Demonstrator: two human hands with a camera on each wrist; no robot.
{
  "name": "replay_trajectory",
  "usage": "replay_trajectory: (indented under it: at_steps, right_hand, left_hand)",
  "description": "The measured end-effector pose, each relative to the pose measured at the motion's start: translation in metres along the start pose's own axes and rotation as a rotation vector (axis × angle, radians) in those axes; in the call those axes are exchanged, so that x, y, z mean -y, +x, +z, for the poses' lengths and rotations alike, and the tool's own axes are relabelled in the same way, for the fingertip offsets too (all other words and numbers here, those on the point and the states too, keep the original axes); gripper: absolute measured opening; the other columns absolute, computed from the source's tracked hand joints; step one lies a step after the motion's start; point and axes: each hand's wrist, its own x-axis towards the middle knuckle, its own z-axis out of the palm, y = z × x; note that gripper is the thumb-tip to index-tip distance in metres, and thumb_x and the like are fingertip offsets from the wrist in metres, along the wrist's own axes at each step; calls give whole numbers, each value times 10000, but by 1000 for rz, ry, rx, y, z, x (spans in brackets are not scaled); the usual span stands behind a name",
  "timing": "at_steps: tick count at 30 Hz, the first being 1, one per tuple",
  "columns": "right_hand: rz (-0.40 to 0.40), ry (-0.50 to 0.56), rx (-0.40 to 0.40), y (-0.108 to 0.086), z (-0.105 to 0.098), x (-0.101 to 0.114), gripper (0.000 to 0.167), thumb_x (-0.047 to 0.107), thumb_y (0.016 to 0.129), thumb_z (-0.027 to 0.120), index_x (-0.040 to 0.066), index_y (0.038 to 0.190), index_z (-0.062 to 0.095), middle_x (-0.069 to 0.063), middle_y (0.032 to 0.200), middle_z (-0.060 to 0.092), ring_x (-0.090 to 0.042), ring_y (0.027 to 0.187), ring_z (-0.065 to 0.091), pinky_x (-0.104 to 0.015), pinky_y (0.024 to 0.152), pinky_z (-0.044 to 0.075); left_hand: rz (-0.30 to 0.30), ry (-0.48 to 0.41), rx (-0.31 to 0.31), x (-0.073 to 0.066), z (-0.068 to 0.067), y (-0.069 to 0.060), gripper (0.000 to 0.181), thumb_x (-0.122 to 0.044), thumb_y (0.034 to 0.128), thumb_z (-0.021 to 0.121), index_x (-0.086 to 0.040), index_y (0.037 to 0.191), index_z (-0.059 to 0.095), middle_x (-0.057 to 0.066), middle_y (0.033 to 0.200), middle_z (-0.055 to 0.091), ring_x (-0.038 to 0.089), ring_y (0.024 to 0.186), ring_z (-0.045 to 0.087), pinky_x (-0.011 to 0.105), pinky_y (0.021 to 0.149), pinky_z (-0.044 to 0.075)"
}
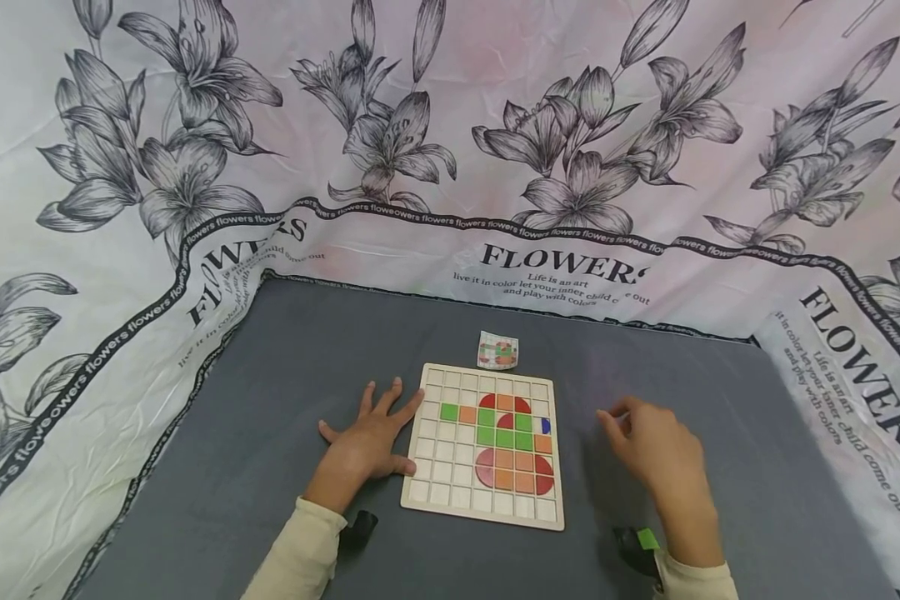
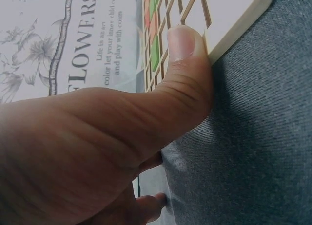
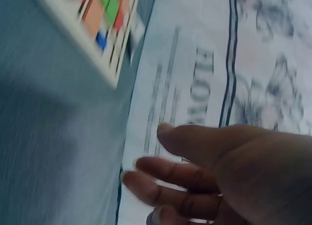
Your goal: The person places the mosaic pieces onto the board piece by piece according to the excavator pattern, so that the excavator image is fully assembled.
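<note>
A square wooden grid board (image 1: 438, 497) lies on the dark cloth, with green, orange, red and blue tiles in some of its cells. My left hand (image 1: 363, 446) is spread flat at the board's left side. Its thumb (image 2: 183, 49) rests on the board's edge in the left wrist view, and another fingertip reaches the edge higher up. Off to the right of the board, my right hand (image 1: 656, 442) is held above the cloth, fingers loosely bent. Between its thumb (image 3: 190, 140) and fingers I see nothing held; the lowest fingertips are partly hidden and blurred.
Beyond the board's far edge lies a small card (image 1: 498, 351) printed with a coloured grid pattern. White fabric with flower drawings (image 1: 562, 271) hangs around the back and sides of the dark grey cloth (image 1: 330, 342). Black straps (image 1: 633, 550) sit by both wrists.
</note>
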Motion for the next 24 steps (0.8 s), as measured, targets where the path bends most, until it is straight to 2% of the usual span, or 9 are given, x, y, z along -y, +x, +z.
replay_trajectory:
  at_steps: [5, 8, 11, 13, 15, 20, 24]
  right_hand:
    - [165, -27, 100, -14, -15, -42, 553, 522, 1071, 571, 21, 1265, 704, -159, 1073, 769, -228, 696, 670, -468, 546, 515]
    - [259, -24, 160, -21, -20, -64, 589, 577, 1058, 551, 34, 1223, 708, -197, 1065, 743, -295, 783, 672, -489, 568, 514]
    - [320, -12, 204, -29, -20, -81, 585, 584, 1040, 561, 36, 1190, 702, -239, 1067, 713, -355, 861, 665, -501, 605, 518]
    - [337, -11, 213, -32, -18, -90, 584, 580, 1029, 572, 31, 1192, 690, -263, 1101, 699, -378, 909, 659, -514, 635, 525]
    - [348, -2, 235, -35, -15, -96, 638, 638, 1007, 586, 32, 1181, 681, -245, 1074, 696, -371, 919, 642, -514, 656, 525]
    - [355, 8, 257, -34, -4, -101, 695, 755, 955, 589, 89, 1131, 684, -178, 1018, 699, -349, 900, 622, -516, 660, 514]
    - [334, -2, 237, -28, 4, -97, 575, 636, 980, 650, 95, 1171, 692, -242, 1117, 702, -386, 928, 654, -549, 681, 522]
  left_hand:
    - [-11, 5, -1, 1, 2, 0, 1073, -369, 822, 906, -348, 1694, 282, 21, 1784, 140, 395, 1639, -2, 977, 996, 83]
    - [-13, 4, -4, 1, 2, -1, 1074, -369, 820, 908, -349, 1694, 283, 22, 1784, 140, 396, 1639, -1, 978, 995, 80]
    - [-9, 5, -3, 1, 2, -1, 1075, -372, 820, 910, -347, 1694, 284, 23, 1784, 141, 397, 1639, 1, 977, 996, 80]
    - [-6, 6, 0, 0, 2, 0, 1072, -374, 823, 908, -344, 1695, 283, 23, 1784, 140, 395, 1639, 2, 975, 1000, 80]
    - [-5, 7, 0, 0, 1, -1, 1070, -373, 826, 905, -340, 1695, 282, 24, 1784, 140, 394, 1639, 2, 974, 1002, 82]
    - [-7, 7, 7, 1, 1, -1, 1069, -372, 827, 900, -344, 1696, 278, 20, 1786, 131, 393, 1640, -4, 974, 1002, 83]
    - [-8, 8, 14, 1, 2, 0, 1068, -375, 829, 899, -353, 1696, 275, 16, 1787, 125, 392, 1640, -7, 974, 1002, 82]
